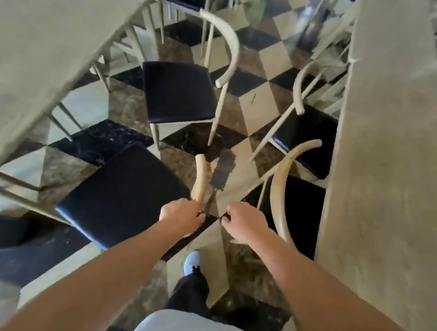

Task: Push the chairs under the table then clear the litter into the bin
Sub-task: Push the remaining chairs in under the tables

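Note:
I stand in an aisle between two grey tables, one on the left [41, 48] and one on the right [387, 131]. My left hand [182, 215] grips the curved pale backrest of the near left chair [123, 195], whose black seat sticks out from the left table. My right hand [245, 222] is beside the curved backrest of the near right chair [279, 195], fingers curled; whether it touches the rail is unclear. That chair's black seat lies partly under the right table. A second left chair [178, 91] stands out in the aisle farther ahead. The frame is motion-blurred.
Another black-seated chair [307, 135] sits part way under the right table farther along. More chairs stand at the far end [186, 0]. The floor [255, 107] is checkered in black, cream and brown tiles. My white shoe [192, 261] is on the floor below my hands.

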